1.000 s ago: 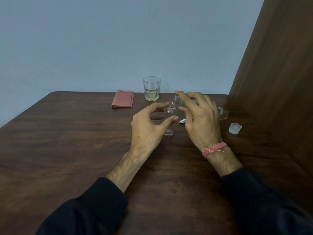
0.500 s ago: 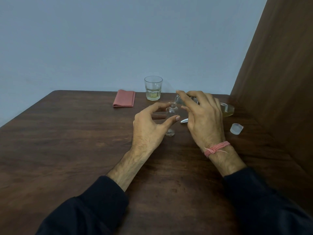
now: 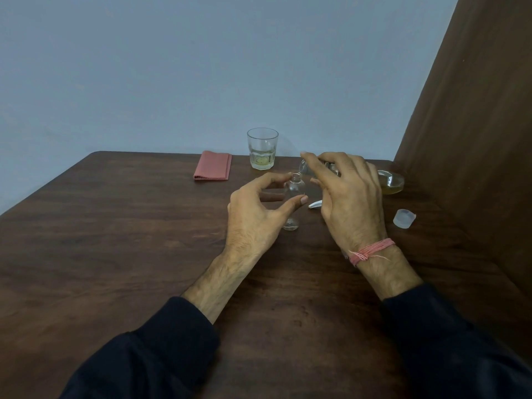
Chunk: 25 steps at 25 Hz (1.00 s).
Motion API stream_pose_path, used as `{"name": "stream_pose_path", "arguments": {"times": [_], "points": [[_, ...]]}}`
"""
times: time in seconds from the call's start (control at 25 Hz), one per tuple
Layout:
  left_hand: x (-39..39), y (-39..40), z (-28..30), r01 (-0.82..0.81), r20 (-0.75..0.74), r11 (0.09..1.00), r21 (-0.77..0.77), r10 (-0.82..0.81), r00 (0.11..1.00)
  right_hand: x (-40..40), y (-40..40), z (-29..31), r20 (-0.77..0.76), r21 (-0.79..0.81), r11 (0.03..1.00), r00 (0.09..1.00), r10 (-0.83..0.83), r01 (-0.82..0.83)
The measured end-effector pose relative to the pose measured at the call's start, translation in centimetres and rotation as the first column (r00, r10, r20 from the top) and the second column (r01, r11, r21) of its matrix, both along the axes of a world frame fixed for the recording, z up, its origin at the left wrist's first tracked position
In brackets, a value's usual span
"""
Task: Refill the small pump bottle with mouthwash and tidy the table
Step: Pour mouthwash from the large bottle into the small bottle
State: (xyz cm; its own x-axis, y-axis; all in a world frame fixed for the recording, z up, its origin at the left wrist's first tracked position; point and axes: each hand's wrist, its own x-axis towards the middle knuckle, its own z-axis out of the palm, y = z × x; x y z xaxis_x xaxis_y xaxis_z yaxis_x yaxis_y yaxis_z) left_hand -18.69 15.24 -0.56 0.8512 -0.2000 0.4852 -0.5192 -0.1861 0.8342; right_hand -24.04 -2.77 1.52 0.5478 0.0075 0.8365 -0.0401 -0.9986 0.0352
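Observation:
A small clear bottle (image 3: 294,188) stands upright and uncapped on the dark wooden table (image 3: 144,240). My left hand (image 3: 256,217) holds it between thumb and fingers. My right hand (image 3: 349,197) grips a larger clear mouthwash bottle (image 3: 391,182) tipped on its side. Yellow liquid shows in that bottle's base at the right. Its neck points left, close above the small bottle's mouth, and my fingers hide most of it. A white pump part (image 3: 315,204) lies on the table between my hands.
A glass tumbler (image 3: 262,148) with a little yellowish liquid stands at the table's back edge. A folded pink cloth (image 3: 213,169) lies to its left. A translucent cap (image 3: 404,218) sits to the right, near the brown wooden panel (image 3: 475,139).
My right hand has shifted the tipped mouthwash bottle slightly, its base a little higher and further right. My left hand keeps its hold on the small bottle.

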Motion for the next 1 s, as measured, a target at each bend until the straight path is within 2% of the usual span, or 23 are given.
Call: {"name": "stream_pose_path", "arguments": {"times": [1.0], "points": [[0.18, 0.05, -0.03, 0.002, -0.003, 1.000, 0.011, -0.002, 1.000, -0.56, 0.35, 0.66, 0.001, -0.033, 0.999, 0.999, -0.039, 0.039]]}}
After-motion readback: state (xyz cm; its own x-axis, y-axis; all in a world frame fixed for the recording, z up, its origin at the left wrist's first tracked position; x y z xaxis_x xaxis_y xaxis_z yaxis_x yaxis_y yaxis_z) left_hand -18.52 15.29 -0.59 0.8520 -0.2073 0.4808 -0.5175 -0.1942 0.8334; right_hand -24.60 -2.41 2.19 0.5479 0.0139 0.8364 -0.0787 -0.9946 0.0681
